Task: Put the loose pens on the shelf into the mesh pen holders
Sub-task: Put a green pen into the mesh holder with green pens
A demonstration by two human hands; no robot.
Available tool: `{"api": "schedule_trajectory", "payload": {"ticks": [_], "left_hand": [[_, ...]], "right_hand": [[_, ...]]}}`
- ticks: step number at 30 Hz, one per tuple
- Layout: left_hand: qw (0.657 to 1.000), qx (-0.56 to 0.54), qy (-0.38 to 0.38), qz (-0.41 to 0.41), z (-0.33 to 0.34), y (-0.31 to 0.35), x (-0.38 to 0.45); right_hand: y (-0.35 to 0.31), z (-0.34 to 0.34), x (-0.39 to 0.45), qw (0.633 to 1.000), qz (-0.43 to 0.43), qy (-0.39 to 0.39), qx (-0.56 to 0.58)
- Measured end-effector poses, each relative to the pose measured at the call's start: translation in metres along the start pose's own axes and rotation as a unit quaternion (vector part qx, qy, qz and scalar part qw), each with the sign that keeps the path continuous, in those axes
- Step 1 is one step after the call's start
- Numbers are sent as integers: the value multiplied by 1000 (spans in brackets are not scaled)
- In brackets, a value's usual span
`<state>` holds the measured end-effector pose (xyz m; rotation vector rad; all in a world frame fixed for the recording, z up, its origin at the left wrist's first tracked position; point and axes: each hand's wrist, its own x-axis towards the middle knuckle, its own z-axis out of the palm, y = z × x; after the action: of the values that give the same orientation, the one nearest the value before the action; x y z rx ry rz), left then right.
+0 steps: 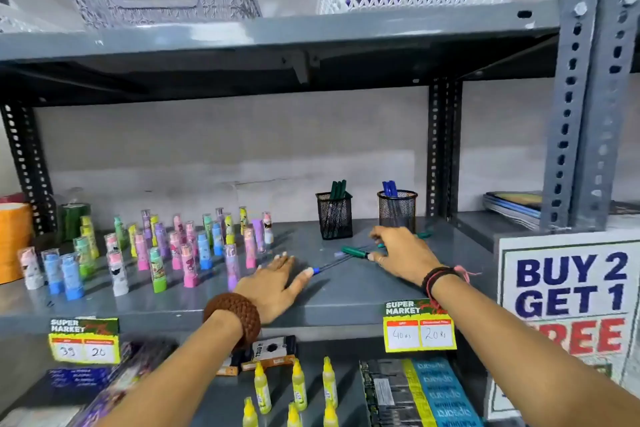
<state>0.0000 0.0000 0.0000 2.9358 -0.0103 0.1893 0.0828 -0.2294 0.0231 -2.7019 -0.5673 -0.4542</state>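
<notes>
Two black mesh pen holders stand at the back of the grey shelf [346, 302]: a square holder [334, 216] with green pens and a round holder [397, 211] with blue pens. Loose pens lie in front of them. My left hand [273, 282] lies flat on the shelf, fingers spread, its thumb tip touching the blue pen [329, 266]. My right hand [401, 253] hovers over the loose pens, fingers curled around a green pen [355, 251]; whether it grips the pen I cannot tell. Another green pen [423, 235] pokes out beyond the hand.
Several small colourful tubes [173, 246] stand upright on the left of the shelf. Orange tape rolls [12, 239] sit at the far left. Notebooks [512, 206] lie at the right. Price tags [419, 326] hang off the front edge. Yellow bottles [294, 388] fill the shelf below.
</notes>
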Motion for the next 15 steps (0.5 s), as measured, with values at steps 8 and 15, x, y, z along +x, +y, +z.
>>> {"api": "schedule_trajectory", "payload": {"ticks": [8, 15], "left_hand": [[997, 14, -30, 69, 10, -21, 20], [996, 8, -30, 79, 14, -29, 24]], "right_hand": [[-1, 17, 4, 999, 27, 18, -3], [-9, -8, 23, 994, 11, 102, -28]]}}
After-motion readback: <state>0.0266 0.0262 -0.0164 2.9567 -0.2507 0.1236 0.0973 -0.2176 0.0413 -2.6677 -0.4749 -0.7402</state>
